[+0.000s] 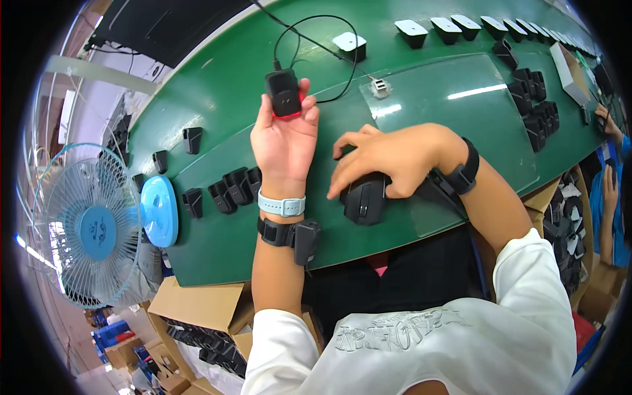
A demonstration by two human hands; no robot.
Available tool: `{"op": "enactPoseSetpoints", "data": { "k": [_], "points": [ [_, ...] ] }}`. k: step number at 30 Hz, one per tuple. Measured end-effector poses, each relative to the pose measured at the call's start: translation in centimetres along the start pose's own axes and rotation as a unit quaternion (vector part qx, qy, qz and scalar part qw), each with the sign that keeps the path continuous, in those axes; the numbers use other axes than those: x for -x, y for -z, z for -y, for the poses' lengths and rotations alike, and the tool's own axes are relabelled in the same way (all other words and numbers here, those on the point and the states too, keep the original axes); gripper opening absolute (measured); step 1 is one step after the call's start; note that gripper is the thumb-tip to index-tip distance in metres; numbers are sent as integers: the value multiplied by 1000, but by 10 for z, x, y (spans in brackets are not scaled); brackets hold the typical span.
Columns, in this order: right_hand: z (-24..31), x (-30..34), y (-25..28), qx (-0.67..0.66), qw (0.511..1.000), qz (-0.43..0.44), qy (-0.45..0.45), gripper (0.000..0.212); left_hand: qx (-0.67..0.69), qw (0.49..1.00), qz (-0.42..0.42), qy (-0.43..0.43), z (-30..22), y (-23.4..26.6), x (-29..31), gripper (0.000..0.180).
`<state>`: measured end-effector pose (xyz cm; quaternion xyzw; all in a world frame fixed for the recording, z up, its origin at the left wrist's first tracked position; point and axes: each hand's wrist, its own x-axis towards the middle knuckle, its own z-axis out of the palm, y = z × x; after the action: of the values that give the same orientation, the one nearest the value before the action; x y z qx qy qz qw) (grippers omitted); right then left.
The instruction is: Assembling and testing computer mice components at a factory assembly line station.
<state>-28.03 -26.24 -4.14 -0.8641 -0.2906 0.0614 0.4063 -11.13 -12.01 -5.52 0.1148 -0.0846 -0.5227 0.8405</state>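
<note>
At the far left, a wire-caged fan with a blue base is placed at the end of the green table. Small black units are scattered and lined up next to it, and below the table edge an open carton is filled with dark pieces. The left hand is turned palm up; a black device, lit red along its lower edge, is clamped between its thumb and fingers above the table. A thin black cable is looped from the device's top. Well apart from the left, the right hand is arched, palm down, at a rounded black object; whether that object is gripped cannot be told. Farther right, white-topped units are ranged in a row along the far edge, and dark blocks are grouped nearer. At the right rim, a co-worker's hand is seen.
</note>
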Motion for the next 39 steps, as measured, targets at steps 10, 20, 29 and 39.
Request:
{"op": "enactPoseSetpoints", "data": {
  "k": [10,20,29,39],
  "points": [
    [-13,3,24,-367,817,-443,27,73,-216,969,-28,-113,14,-18,5,49],
    [-9,-4,18,-105,826,-553,-44,74,-382,919,-6,-100,24,-27,9,70],
    [-6,-6,14,-96,819,-566,-5,67,-358,927,-39,-106,25,-16,5,68],
    [3,-3,3,-12,999,-33,-19,59,-315,934,-9,-168,15,-9,5,30]
  ]
}}
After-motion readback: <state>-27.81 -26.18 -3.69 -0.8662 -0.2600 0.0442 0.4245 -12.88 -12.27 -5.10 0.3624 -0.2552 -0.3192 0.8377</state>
